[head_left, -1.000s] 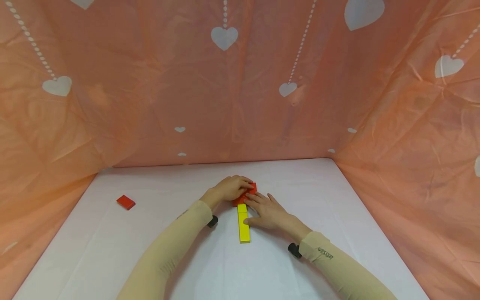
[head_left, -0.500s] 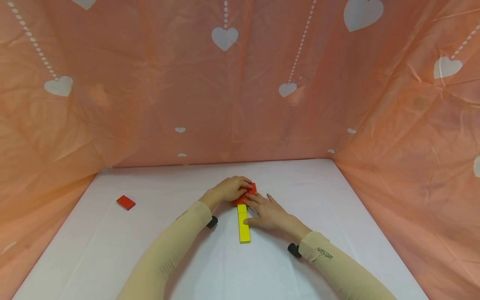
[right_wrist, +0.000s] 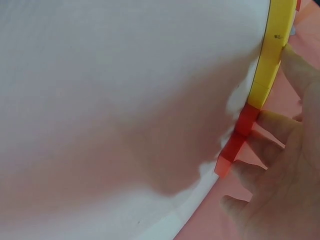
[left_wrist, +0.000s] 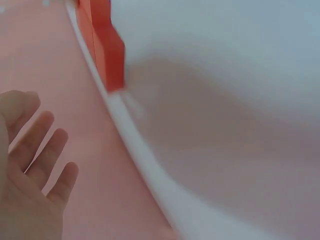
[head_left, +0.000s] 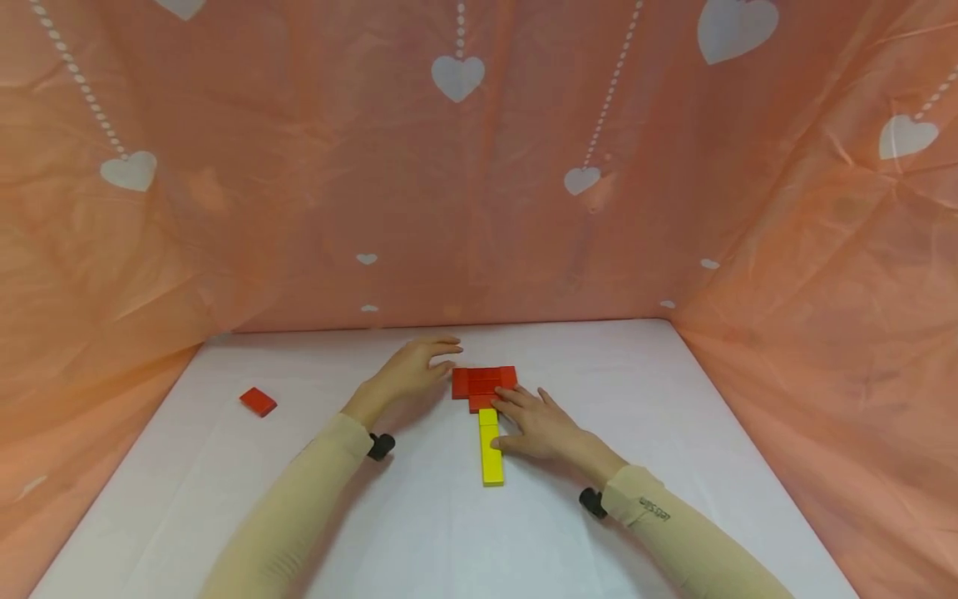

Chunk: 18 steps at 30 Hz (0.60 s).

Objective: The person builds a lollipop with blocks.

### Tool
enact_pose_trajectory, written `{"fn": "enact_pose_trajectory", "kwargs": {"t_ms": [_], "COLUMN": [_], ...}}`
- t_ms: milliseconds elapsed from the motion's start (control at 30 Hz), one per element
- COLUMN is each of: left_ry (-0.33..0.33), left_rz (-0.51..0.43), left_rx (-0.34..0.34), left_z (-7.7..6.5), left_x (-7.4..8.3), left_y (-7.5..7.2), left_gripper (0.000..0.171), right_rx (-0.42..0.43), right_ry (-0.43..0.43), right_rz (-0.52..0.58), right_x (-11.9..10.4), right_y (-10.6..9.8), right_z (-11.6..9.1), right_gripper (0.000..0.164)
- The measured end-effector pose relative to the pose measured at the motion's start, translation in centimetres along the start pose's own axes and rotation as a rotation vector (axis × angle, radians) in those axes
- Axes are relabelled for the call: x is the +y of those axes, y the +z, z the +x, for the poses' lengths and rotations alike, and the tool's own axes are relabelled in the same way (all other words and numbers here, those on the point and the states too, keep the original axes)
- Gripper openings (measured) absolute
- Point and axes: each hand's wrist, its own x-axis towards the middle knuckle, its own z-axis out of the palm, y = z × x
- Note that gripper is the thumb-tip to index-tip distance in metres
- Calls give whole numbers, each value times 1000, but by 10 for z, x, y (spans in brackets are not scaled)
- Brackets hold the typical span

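Several red blocks (head_left: 484, 376) lie flat together on the table, forming a wide shape with a narrower block at its near side. Below them a column of yellow blocks (head_left: 491, 457) runs toward the near edge. My right hand (head_left: 542, 426) rests its spread fingers on the right side of the red blocks, its thumb on the long yellow block; the right wrist view shows the fingertips along their edge. My left hand (head_left: 407, 370) is apart from the red blocks, to their left, with relaxed fingers and nothing held. In the left wrist view its fingers (left_wrist: 59, 150) are loosely spread.
A single red block (head_left: 258, 402) lies alone at the left of the white table (head_left: 419, 524). A peach cloth (head_left: 479, 208) with white hearts hangs around the back and sides. Each wrist wears a small black camera (head_left: 382, 447).
My left hand has let go of the red blocks and moved left, uncovering their left part. My right hand stays in place on the blocks. The view has shifted slightly.
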Motion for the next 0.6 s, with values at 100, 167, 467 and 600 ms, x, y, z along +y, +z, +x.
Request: {"fn": "enact_pose_trajectory", "kwargs": {"t_ms": [100, 167, 467, 600], "left_ry": [-13, -47, -227, -271], "left_rz": [3, 1, -2, 1], "left_rx": [70, 102, 157, 198], "left_z": [-23, -40, -120, -153], "left_x": [-16, -29, -86, -108], "left_y": [-18, -30, -76, -90], "left_gripper": [39, 39, 41, 39], "right_rx": [-3, -3, -2, -1], "right_ry": [-1, -1, -10, -15], "right_rz": [6, 7, 14, 23], "right_x": [-2, -3, -3, -3], "right_y": [-1, -1, -2, -1], "right_z": [0, -1, -2, -1], "right_gripper": [75, 75, 74, 74]}}
